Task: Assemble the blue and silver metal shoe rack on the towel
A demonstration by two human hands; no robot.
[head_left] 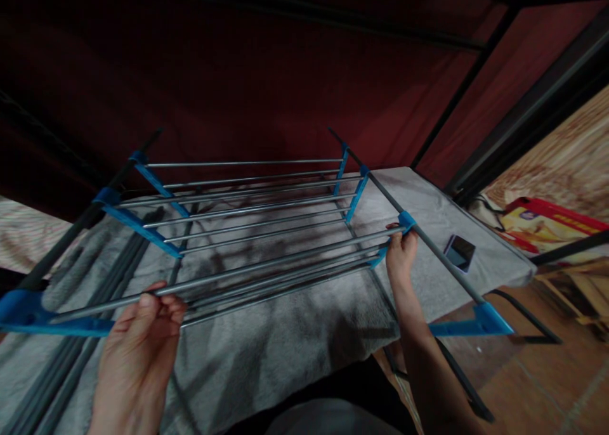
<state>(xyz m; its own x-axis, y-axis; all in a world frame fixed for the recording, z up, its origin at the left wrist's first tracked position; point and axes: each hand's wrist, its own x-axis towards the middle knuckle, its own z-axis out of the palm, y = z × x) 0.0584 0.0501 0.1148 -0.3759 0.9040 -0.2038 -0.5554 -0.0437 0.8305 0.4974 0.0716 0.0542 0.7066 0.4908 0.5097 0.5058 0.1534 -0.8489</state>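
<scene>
A partly joined rack of grey metal tubes and blue plastic brackets lies across a grey cloth. My left hand (pixel 143 340) pinches a long metal tube (pixel 285 262) near its left end, which meets the near left blue bracket (pixel 57 321). My right hand (pixel 402 251) closes round the tube's right end at a blue bracket (pixel 407 220) on the right side pole (pixel 440 257); the fingertips are partly hidden there. Behind, several tubes (pixel 252 211) span the blue brackets of both sides. Nearest me on the right, another blue bracket (pixel 480 323) holds no tube.
The grey cloth (pixel 285 352) covers a table or bed. Several loose tubes (pixel 80 340) lie at the left. A phone (pixel 460 253) rests right of the rack. A red and yellow box (pixel 552 222) and wooden slats (pixel 571 295) are farther right. A dark red wall (pixel 247 86) stands behind.
</scene>
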